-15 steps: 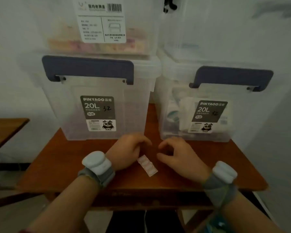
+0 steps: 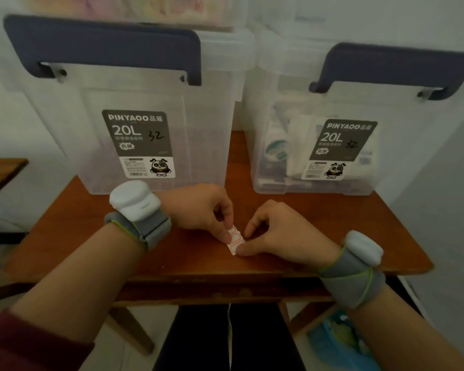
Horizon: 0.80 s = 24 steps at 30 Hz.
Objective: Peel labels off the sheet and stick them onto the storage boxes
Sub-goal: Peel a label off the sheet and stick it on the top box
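A small white label sheet (image 2: 235, 240) with red-outlined labels lies on the brown wooden table (image 2: 78, 236) near its front edge. My left hand (image 2: 201, 210) pinches the sheet's upper end between thumb and forefinger. My right hand (image 2: 276, 231) presses the sheet's lower right corner with its fingertips. Two clear storage boxes stand behind the hands: the left box (image 2: 134, 124) looks empty, the right box (image 2: 327, 140) holds packets. Both carry a dark printed "20L" sticker and a navy handle.
More clear boxes are stacked on top of the two, cut off by the frame's top. A second wooden table (image 2: 0, 170) edges in at the left. Below the table's right side lies a blue patterned item (image 2: 340, 341). A white wall rises at the right.
Both hands have closed in on the label sheet, which lay untouched between them; the left now pinches it and the right presses it. The camera has moved closer and lower.
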Motion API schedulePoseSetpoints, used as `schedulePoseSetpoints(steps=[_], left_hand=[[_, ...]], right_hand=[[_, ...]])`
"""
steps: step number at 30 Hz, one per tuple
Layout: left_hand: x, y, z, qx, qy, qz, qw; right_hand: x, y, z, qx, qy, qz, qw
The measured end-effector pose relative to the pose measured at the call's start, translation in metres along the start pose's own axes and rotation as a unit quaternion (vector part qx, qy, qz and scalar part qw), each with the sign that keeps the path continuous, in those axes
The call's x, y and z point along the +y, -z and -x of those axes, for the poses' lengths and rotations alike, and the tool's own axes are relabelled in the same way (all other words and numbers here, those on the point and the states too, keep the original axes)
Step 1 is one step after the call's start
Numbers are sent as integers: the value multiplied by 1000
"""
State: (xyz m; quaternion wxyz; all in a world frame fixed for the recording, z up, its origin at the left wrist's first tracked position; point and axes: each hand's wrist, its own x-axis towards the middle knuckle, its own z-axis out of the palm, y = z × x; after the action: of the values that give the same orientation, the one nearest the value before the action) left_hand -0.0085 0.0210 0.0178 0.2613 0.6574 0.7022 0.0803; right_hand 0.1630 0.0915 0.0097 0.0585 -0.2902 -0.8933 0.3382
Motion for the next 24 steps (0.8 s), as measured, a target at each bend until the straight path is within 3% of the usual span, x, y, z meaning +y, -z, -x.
schedulePoseSetpoints(steps=[14,19,24], left_hand=[[-1,0,2,-11,4,13,1000],[-10,-4,7,82,18,154,985],[-13,-7,9,127,24,253,959]], right_hand=[[-4,-1,-1,-1,-14,-19,1000],[0,0,-7,3,3,-56,998],[13,4,-23,64,-9,-162,985]])
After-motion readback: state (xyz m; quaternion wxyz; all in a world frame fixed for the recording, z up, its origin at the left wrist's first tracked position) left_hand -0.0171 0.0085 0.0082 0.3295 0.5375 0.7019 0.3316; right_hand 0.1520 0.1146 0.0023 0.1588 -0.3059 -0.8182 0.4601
